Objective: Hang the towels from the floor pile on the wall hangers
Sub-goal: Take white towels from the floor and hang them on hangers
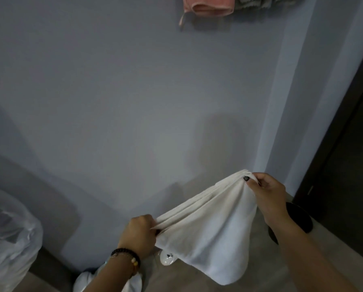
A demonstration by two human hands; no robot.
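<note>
Holding the white towel (210,232) by its top edge, both hands are closed on cloth: the left hand (139,230) has its fingers curled round a gathered bunch of the edge, and the right hand (266,192), higher and further from the body, pinches the other end between thumb and fingers. The towel hangs down between the hands and below them, folded in several layers. More white cloth (88,279), probably the rest of the floor pile, lies under the left wrist.

The step now seems to be preparing this towel for hanging. To do it well, I think the edge should be pulled level and tight, so the layers stay together and do not slip open. The pink towel (208,6) and the grey towel (266,3) already hang high above the right hand, so the lift goes up and forward. The hangers themselves are not visible, so a free place cannot be judged.
</note>
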